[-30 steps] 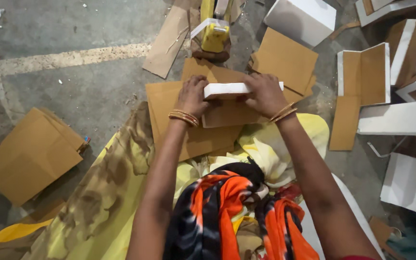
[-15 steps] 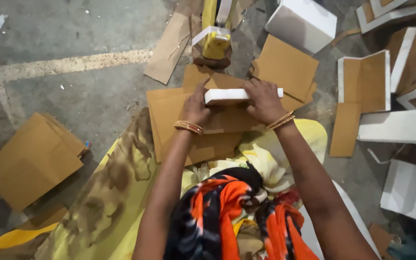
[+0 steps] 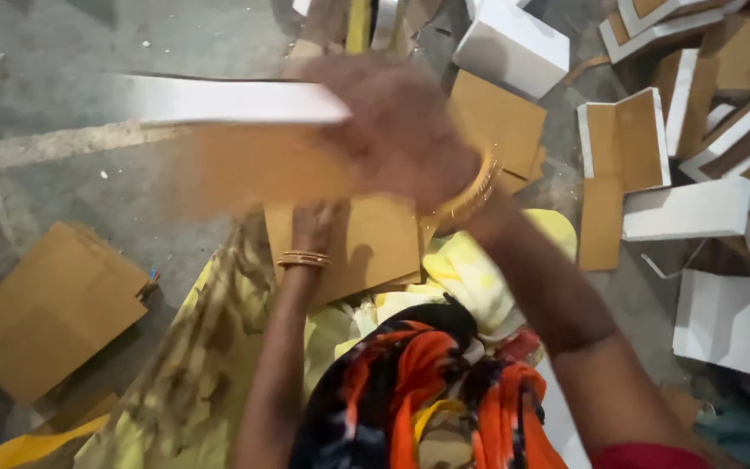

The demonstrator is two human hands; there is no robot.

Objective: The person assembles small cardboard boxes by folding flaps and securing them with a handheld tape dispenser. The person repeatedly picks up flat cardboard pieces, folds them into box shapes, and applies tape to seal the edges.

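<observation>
My right hand (image 3: 397, 130) is raised and motion-blurred, gripping a folded cardboard box piece (image 3: 236, 143) with a white outer face and brown inside, swung out to the left above the floor. My left hand (image 3: 312, 227) rests lower down on a flat brown cardboard sheet (image 3: 366, 247) lying across my lap; its fingers are partly hidden under the raised piece, so I cannot see if it holds the sheet. Gold bangles ring both wrists. Yellow patterned cloth (image 3: 470, 269) and an orange and black scarf (image 3: 427, 391) cover my lap.
Brown cardboard sheets (image 3: 49, 308) lie on the grey concrete floor at the left. More brown sheets (image 3: 501, 122) and white folded boxes (image 3: 514, 43) pile up ahead and to the right, with a white box (image 3: 722, 321) near my right side.
Both hands were pressing a white box piece on the lap sheets. Now my right hand has lifted it and swung it left, while my left hand stays on the brown sheet.
</observation>
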